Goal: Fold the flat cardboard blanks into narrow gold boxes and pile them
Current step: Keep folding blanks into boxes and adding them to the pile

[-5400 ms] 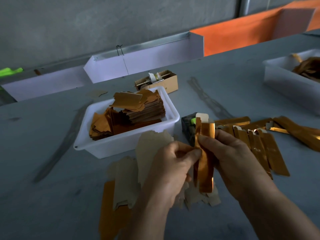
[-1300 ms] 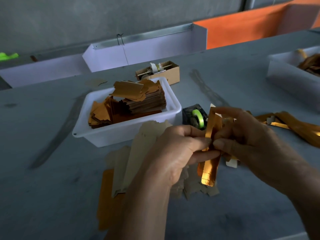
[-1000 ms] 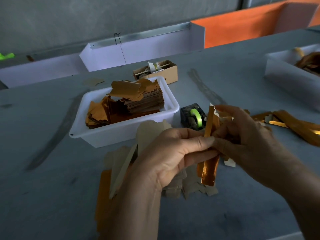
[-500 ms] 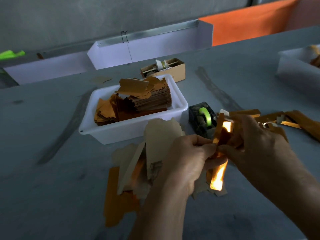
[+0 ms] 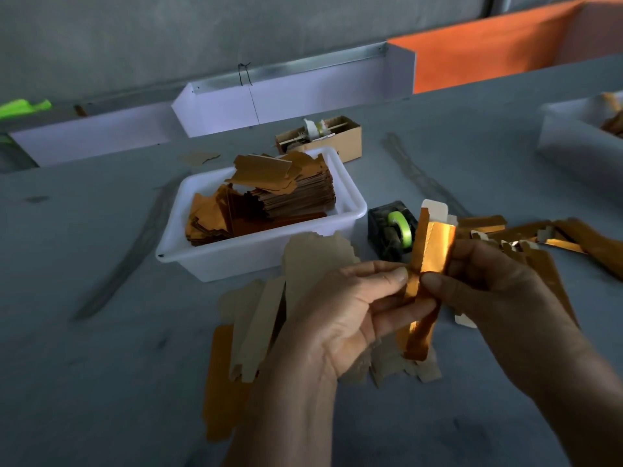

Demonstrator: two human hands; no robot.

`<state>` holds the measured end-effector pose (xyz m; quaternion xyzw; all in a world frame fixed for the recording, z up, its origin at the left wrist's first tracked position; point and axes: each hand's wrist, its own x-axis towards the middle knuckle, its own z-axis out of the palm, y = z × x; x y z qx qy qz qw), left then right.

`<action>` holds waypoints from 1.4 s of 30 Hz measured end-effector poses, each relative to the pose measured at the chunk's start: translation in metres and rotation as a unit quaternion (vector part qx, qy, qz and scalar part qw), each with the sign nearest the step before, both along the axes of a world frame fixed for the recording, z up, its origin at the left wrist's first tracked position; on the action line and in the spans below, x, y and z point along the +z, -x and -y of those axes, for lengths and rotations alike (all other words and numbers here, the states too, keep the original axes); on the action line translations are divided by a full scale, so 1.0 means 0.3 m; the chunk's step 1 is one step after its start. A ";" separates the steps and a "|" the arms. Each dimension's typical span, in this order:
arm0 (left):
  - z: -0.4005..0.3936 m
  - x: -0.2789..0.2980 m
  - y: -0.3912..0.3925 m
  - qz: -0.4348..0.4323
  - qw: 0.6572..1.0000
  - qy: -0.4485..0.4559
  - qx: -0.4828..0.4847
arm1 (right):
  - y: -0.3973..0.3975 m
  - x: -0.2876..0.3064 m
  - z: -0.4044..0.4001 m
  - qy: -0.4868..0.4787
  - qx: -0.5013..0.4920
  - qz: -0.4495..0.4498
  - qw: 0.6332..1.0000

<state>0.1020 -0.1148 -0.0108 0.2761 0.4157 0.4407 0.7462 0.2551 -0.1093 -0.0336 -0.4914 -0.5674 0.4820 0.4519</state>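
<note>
Here, both hands pinch one half-folded gold box (image 5: 425, 271), held upright above the grey table (image 5: 101, 332), just in front of the tape dispenser (image 5: 392, 230). The left hand (image 5: 340, 318) nips its left edge between thumb and fingers; the right hand (image 5: 499, 291) grips its right side. Finished gold boxes (image 5: 546, 237) seem piled right of the dispenser; a white tub of blanks (image 5: 263, 214) sits left of it.

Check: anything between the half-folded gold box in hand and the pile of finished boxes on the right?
Nothing visible. Both hands, left hand and right hand, pinch the gold box; the pile of finished boxes lies just behind the right hand.
</note>
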 end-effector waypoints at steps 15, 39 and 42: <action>-0.005 -0.016 -0.001 -0.045 0.999 -0.018 0.026 | 0.006 -0.002 -0.007 -0.017 -0.007 0.022 1.000; 0.055 -0.194 0.341 -0.687 0.721 0.069 -0.067 | -0.185 -0.196 -0.139 -0.091 -0.261 0.388 0.879; 0.046 -0.222 0.324 -0.772 0.629 0.055 -0.068 | -0.166 -0.167 -0.117 -0.119 -0.246 0.359 0.892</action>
